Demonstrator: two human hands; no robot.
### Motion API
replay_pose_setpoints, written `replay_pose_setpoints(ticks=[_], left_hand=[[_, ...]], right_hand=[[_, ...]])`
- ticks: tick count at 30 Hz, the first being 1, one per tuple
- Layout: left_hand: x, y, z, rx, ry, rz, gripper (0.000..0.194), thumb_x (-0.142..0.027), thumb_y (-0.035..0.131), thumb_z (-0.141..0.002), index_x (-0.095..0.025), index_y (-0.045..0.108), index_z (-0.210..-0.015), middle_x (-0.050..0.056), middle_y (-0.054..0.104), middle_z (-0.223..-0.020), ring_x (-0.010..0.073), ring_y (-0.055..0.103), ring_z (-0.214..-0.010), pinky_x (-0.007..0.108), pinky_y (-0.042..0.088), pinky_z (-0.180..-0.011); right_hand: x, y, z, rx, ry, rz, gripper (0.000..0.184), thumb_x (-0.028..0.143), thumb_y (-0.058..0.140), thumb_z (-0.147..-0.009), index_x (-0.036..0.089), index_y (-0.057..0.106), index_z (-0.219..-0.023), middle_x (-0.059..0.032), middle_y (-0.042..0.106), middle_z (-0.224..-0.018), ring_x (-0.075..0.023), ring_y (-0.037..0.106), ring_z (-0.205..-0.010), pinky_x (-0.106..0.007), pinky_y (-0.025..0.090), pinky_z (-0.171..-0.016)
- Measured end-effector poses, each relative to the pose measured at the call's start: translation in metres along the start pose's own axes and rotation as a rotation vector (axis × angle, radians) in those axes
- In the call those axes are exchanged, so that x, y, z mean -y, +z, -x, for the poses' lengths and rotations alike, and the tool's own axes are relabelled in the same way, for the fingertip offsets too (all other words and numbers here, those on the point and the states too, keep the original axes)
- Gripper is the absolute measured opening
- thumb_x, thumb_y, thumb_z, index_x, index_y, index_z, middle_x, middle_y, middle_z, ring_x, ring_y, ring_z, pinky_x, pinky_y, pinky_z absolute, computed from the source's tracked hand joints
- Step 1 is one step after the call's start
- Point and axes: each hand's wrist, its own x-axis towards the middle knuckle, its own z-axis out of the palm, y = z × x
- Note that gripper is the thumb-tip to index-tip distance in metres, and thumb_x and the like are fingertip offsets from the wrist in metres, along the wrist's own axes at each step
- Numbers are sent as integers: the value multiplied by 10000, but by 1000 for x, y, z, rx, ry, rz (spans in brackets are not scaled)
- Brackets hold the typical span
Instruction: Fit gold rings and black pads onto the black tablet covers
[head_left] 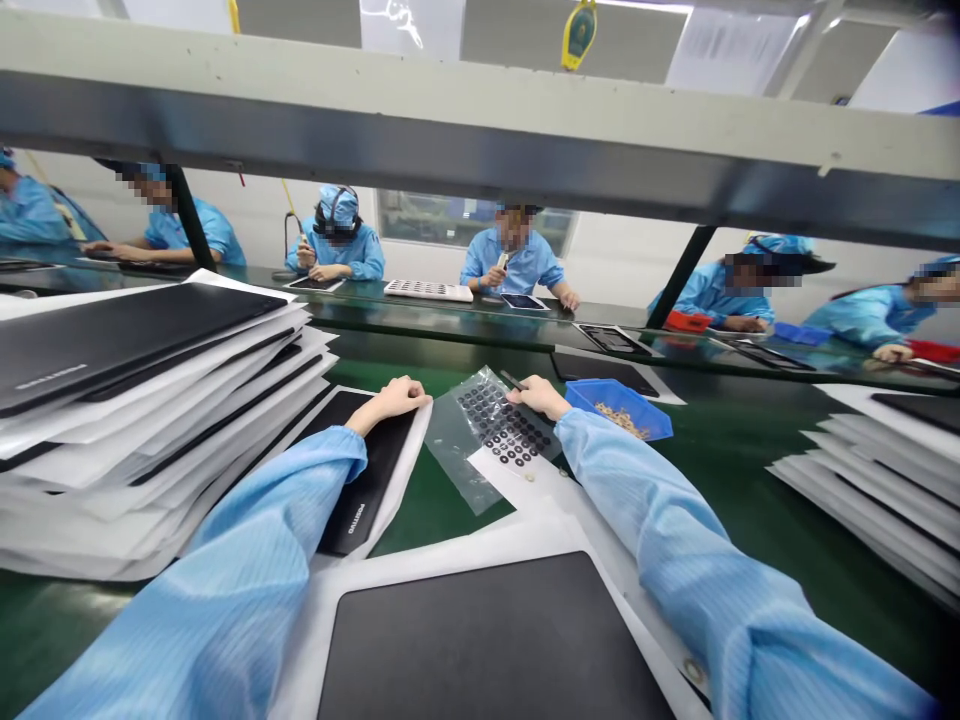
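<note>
My left hand (399, 397) is curled over the far right corner of a black panel (365, 500) marked "POSITIVO", which lies on a white sheet; its fingertips are partly hidden. In my right hand (541, 395) is a slim dark tool (513, 380) that looks like tweezers, pinched above a sheet of round black ring stickers (517, 445). A clear plastic bag (457, 450) lies beneath and to the left of that sheet. Close to me, between my forearms, another black panel (480, 640) rests on white paper.
At left rises a tall stack of black panels and white sheets (150, 400); a similar stack (877, 480) stands at right. A blue tray (619, 405) of small tan pieces sits beyond my right forearm. A shelf beam (480, 130) crosses overhead. Several people in blue work opposite.
</note>
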Motion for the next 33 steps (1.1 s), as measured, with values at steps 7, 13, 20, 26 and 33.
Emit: replay_pose_setpoints(ticks=[7, 13, 20, 26, 33], left_hand=[[-1, -4, 1, -26, -12, -7, 284, -344, 555, -932, -145, 581, -1134, 79, 606, -1120, 196, 613, -961, 400, 528, -833], [3, -12, 3, -62, -77, -41, 282, -352, 554, -933, -139, 587, -1115, 69, 618, -1078, 187, 624, -918, 379, 538, -800], [-8, -20, 6, -93, -13, -136, 273, -328, 571, -924, -138, 584, -1119, 77, 609, -1106, 198, 613, -962, 405, 525, -836], [-82, -9, 16, 4, 294, -130, 222, -333, 568, -923, -135, 615, -1014, 57, 630, -1028, 186, 612, -935, 402, 506, -854], [-144, 31, 79, 123, 597, -48, 186, -280, 562, -904, -151, 596, -1033, 89, 593, -1086, 217, 554, -1042, 391, 475, -909]], right_hand=[[-1, -10, 5, 69, -27, 92, 292, 332, 573, -914, 141, 596, -1134, -75, 619, -1128, -205, 626, -965, -387, 538, -818], [-23, -18, 12, 68, -10, 165, 304, 331, 571, -916, 145, 584, -1156, -80, 612, -1146, -208, 621, -984, -400, 534, -830], [-33, -23, 17, 83, 39, 211, 296, 321, 578, -912, 152, 584, -1156, -80, 610, -1151, -205, 620, -987, -397, 535, -829], [-25, -41, 43, 64, 37, 186, 253, 338, 569, -916, 130, 618, -1053, -64, 644, -1053, -183, 634, -921, -376, 537, -802], [-29, -34, 89, 171, -25, 17, 353, 439, 734, -731, 152, 633, -551, -15, 631, -581, -139, 592, -622, -236, 431, -581]])
